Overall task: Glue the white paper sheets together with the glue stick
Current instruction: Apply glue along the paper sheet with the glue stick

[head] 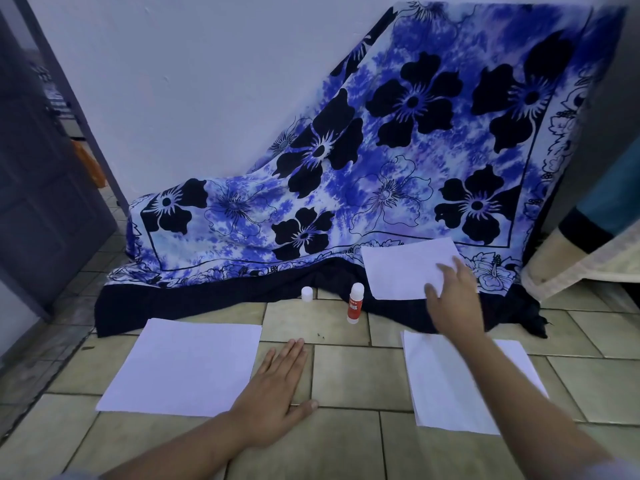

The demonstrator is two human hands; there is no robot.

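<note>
The right hand reaches forward onto a white sheet lying on the hem of the floral cloth. Its fingers are spread and fairly straight on the paper, and no clear pinch shows. The left hand lies flat on the tiled floor, fingers straight and together, its heel touching the right edge of the near-left sheet.

The step looks like fetching the far sheet. It should go better if the paper is slid toward the bare tiles before it is lifted, since soft cloth gives nothing firm to press against.

The glue stick stands upright just left of that sheet. Its white cap sits apart, further left. A sweep leftward could tip the stick, so the straight path back is safer.

Open tiles lie between the near-left sheet and the paper on the right, which seems to be more than one sheet with its edges slightly offset. That gap suits aligning corners.
</note>
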